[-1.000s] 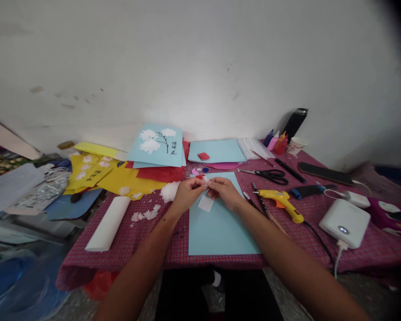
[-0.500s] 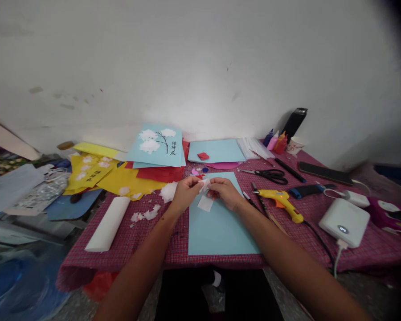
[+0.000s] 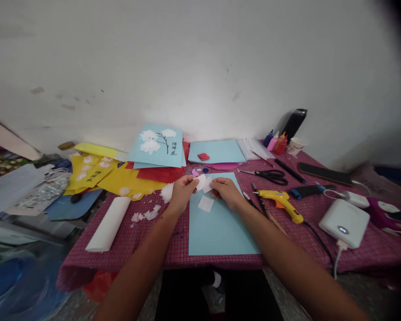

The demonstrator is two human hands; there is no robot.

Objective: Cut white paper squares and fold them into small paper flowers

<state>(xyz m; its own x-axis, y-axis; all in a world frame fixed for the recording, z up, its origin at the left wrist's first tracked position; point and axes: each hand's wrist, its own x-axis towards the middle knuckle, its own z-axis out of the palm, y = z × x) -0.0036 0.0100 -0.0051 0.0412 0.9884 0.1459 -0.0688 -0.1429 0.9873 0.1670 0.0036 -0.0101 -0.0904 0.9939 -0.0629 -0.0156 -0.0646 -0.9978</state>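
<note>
Small white pieces of thin paper are between my two hands, above the top part of a light blue sheet (image 3: 220,236). My left hand (image 3: 183,191) pinches one white paper piece (image 3: 199,182) between thumb and fingers. Beside it, my right hand (image 3: 226,191) pinches another white paper piece (image 3: 207,184). Whether the two pieces are joined I cannot tell. Just below the hands a white paper square (image 3: 206,203) lies flat on the blue sheet. A white crumpled paper tuft (image 3: 167,192) rests left of my left hand.
Right of the sheet lie a yellow glue gun (image 3: 282,203), black scissors (image 3: 270,175) and a white power bank (image 3: 345,223). A white paper roll (image 3: 109,224) and paper scraps (image 3: 146,215) are at left. Behind stands a blue flower card (image 3: 157,145); paint bottles (image 3: 274,141) sit back right.
The white paper between my hands, bunched together before, now shows as two flatter pieces, one at each hand. My left hand has shifted slightly left; the square on the sheet shows more fully.
</note>
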